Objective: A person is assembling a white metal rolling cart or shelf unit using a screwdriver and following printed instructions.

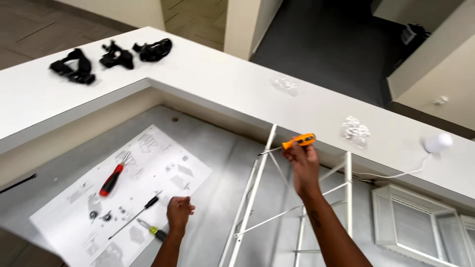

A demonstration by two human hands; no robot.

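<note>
Right grip (303,159) pinches orange screwdriver (296,143), tip against white frame (257,183).

The right hand (303,160) is up high and holds a small orange screwdriver (292,144) by its handle. Its tip points at the top of a white metal rack frame (257,183). The left hand (178,211) is low and loosely curled, holding nothing. It hovers just beside a yellow-handled screwdriver (152,230). A red screwdriver (113,179) and a black screwdriver (134,215) lie on the paper instruction sheet (163,170). Black straps (74,66) sit on the white counter (222,79).
</note>
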